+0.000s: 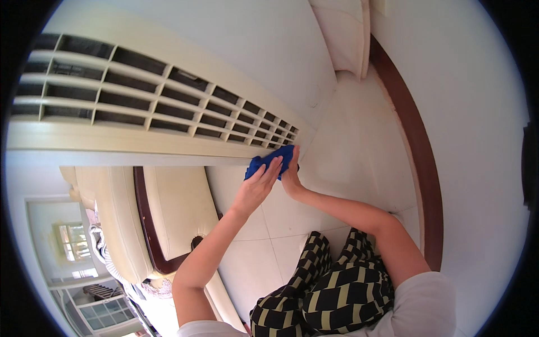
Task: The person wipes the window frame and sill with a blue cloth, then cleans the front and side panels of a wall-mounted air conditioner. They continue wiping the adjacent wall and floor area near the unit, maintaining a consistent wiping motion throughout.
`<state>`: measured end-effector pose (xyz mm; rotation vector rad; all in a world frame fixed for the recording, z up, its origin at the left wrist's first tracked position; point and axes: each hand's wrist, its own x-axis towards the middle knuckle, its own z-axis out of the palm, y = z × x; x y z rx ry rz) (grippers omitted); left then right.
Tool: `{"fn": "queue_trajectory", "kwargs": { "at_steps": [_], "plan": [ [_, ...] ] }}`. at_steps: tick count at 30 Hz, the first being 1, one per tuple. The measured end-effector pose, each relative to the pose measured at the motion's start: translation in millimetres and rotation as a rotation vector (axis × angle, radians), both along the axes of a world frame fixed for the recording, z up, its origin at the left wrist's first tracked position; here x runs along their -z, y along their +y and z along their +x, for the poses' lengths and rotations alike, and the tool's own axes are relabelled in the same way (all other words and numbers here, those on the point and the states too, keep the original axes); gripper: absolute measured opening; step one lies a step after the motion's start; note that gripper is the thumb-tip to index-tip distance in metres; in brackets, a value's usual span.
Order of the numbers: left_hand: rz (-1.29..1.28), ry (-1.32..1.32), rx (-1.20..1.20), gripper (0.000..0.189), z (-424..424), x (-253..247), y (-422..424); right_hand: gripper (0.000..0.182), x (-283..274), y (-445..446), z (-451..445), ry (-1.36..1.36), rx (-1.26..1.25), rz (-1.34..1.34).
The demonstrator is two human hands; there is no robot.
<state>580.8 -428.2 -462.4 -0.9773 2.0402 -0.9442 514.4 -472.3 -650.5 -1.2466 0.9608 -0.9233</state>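
A bunched blue cloth (pixel 257 165) is pressed to the edge of a cream grille (pixel 153 101), near the grille's narrow-looking far end. The grille belongs to a pale upright appliance, likely a floor-standing air conditioner (pixel 252 46). My left hand (pixel 262 185) lies over the cloth with its fingers stretched along it. My right hand (pixel 291 177) grips the cloth from the other side, fingers pointing up along its edge. The two hands are close together. Part of the cloth is hidden beneath them.
A cream sofa with dark wood trim (pixel 177 219) stands at the left. Pale floor tiles (pixel 252 257) stretch below my arms. To the right, a dark red-brown baseboard (pixel 421 139) runs along the white wall (pixel 476 126). Whitish fabric (pixel 343 33) hangs at the top.
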Motion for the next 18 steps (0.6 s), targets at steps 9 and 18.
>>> {"fn": "queue_trajectory", "kwargs": {
  "at_steps": [9,18],
  "plan": [
    [-0.297,0.11,0.033,0.073,26.6,-11.4,12.4,0.071,-55.8,-3.7,-7.8,-0.038,-0.014,-0.098],
    [-0.315,0.967,0.029,0.048,54.5,43.4,16.5,0.083,-102.5,-11.2,-17.0,-0.037,-0.027,-0.281]
  ]
}}
